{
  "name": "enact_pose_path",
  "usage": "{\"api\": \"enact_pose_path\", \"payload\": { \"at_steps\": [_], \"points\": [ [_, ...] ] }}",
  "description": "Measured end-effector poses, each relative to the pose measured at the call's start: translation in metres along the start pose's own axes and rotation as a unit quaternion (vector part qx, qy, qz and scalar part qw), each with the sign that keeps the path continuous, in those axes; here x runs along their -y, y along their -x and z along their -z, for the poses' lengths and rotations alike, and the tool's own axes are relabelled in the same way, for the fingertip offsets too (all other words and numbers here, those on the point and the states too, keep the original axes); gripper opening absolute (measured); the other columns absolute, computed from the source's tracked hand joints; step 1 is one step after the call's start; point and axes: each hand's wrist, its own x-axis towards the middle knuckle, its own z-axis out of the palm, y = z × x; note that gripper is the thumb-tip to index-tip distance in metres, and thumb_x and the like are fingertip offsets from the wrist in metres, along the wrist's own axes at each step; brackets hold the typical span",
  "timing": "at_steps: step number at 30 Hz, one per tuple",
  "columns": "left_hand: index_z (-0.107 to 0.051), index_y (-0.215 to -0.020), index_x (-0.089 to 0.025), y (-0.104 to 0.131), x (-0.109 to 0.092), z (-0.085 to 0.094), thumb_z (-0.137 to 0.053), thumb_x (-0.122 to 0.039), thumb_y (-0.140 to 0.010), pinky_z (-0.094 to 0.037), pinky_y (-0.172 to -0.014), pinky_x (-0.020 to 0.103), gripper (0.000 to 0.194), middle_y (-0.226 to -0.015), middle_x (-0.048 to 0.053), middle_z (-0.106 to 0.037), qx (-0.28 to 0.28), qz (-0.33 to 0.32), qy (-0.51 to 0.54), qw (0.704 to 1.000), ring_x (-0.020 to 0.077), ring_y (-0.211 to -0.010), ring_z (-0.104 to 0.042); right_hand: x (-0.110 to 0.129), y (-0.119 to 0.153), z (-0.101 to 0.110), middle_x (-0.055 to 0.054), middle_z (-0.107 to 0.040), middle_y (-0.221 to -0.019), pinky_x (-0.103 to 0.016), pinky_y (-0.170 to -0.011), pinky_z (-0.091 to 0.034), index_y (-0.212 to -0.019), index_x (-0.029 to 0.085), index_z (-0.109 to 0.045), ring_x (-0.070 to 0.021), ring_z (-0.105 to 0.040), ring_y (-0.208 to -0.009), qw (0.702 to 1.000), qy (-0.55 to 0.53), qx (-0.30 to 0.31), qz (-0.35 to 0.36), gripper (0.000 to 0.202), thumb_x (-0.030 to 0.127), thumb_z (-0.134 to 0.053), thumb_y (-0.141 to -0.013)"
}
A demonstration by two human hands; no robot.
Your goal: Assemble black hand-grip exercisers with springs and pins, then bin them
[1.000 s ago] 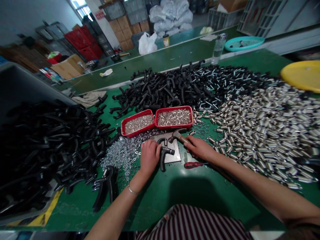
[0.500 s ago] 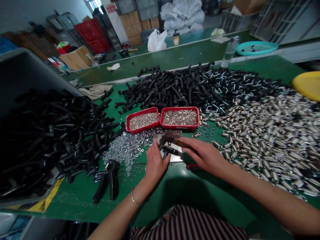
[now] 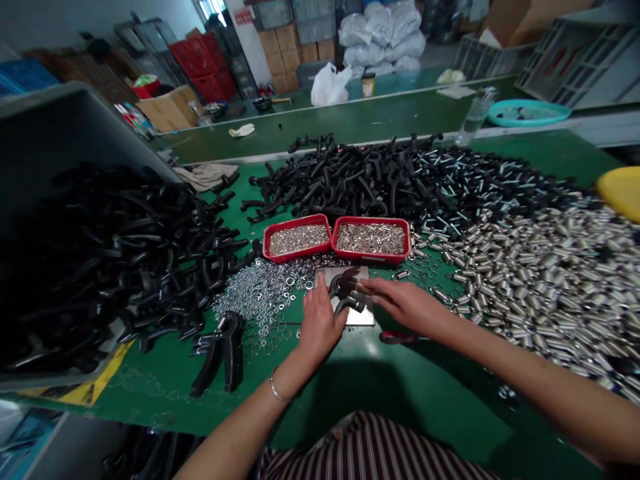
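My left hand [image 3: 320,321] is closed on a black curved plastic handle part [image 3: 353,305], above a flat metal plate [image 3: 367,316] on the green table. My right hand [image 3: 400,300] reaches in from the right, its fingers closed on a dark brownish tool [image 3: 350,275], blurred, whose exact kind I cannot make out. The tool lies over the handle part and covers some of it. Just below my right hand rests a red-handled tool [image 3: 395,337]. A pair of joined black handles [image 3: 220,353] lies left of my left hand.
Two red trays [image 3: 407,233] of small metal pins stand behind the plate. Loose washers [image 3: 255,293] spread to the left, metal sleeves [image 3: 560,287] to the right. Black parts heap up [image 3: 350,177] at the back and fill a grey bin [image 3: 83,100] at left.
The view has shifted, so the table contents appear slightly further right. The handle part has turned within my left hand, and its curved end now points right. Both hands stay at the plate.
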Motion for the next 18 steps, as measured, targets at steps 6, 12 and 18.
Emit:
{"api": "enact_pose_path", "payload": {
  "at_steps": [6,12,18],
  "points": [
    [-0.036,-0.147,-0.016,-0.023,0.015,0.029,-0.064,-0.042,-0.088,-0.048,-0.100,0.047,0.070,-0.120,0.015,-0.066,0.121,0.132,0.281,0.943,0.0273,-0.110,-0.065,-0.051,0.034,0.030,-0.004,-0.072,-0.086,-0.027,-0.045,-0.048,-0.143,0.026,-0.046,-0.0154,-0.062,-0.052,0.983,-0.109,-0.009,-0.150,0.046,0.044,-0.040,-0.101],
    [-0.062,-0.120,-0.021,-0.028,0.046,0.022,-0.068,-0.028,-0.083,-0.036,-0.110,0.051,0.038,-0.124,0.010,-0.061,0.055,0.033,0.071,0.995,0.0287,-0.122,-0.052,-0.067,0.054,0.051,-0.018,-0.064,-0.122,-0.053,-0.092,-0.048,-0.121,0.017,-0.064,-0.0325,-0.060,-0.108,0.959,0.262,-0.108,-0.024,0.034,0.037,-0.049,-0.097],
    [-0.057,-0.126,-0.021,-0.020,0.040,0.022,-0.063,-0.037,-0.091,-0.036,-0.110,0.046,0.039,-0.129,0.010,-0.058,0.065,-0.038,0.038,0.996,0.0265,-0.123,-0.049,-0.021,0.075,-0.004,-0.010,-0.067,-0.096,-0.033,-0.064,-0.052,-0.106,0.018,-0.063,-0.0241,-0.068,-0.080,0.958,0.269,0.098,-0.030,0.019,0.033,-0.056,-0.095]
  ]
}}
